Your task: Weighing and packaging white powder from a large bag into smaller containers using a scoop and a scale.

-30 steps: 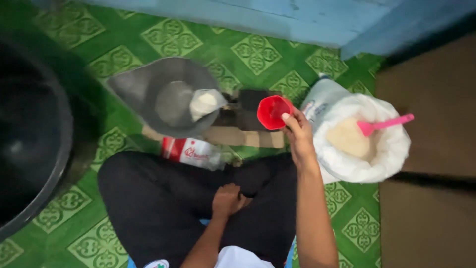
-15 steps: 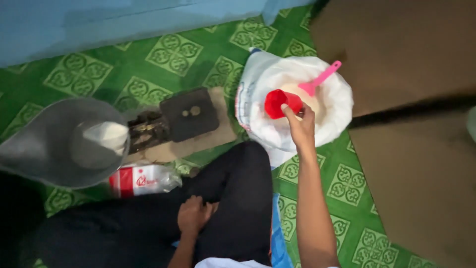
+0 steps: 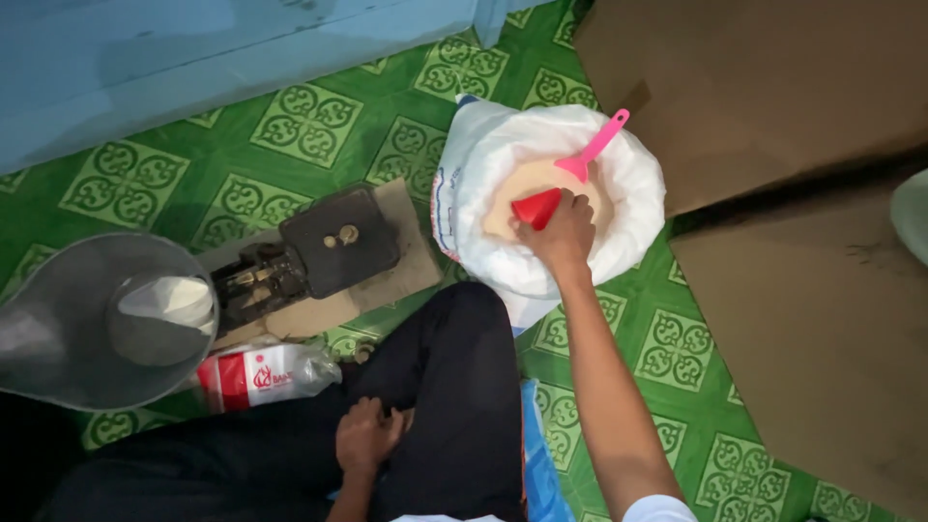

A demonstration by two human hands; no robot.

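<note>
We see the right hand (image 3: 561,232) closed around a red cup (image 3: 537,207), its mouth dipped into the pale grain inside an open white sack (image 3: 633,184) on the green patterned floor (image 3: 309,126). A pink scoop (image 3: 594,147) stands in the grain just beside the cup. Our left hand (image 3: 365,435) rests loosely curled on the dark trouser leg, holding nothing. Well apart from the sack sit a grey funnel-shaped bowl (image 3: 68,338) and a black device (image 3: 333,242) on cardboard.
</note>
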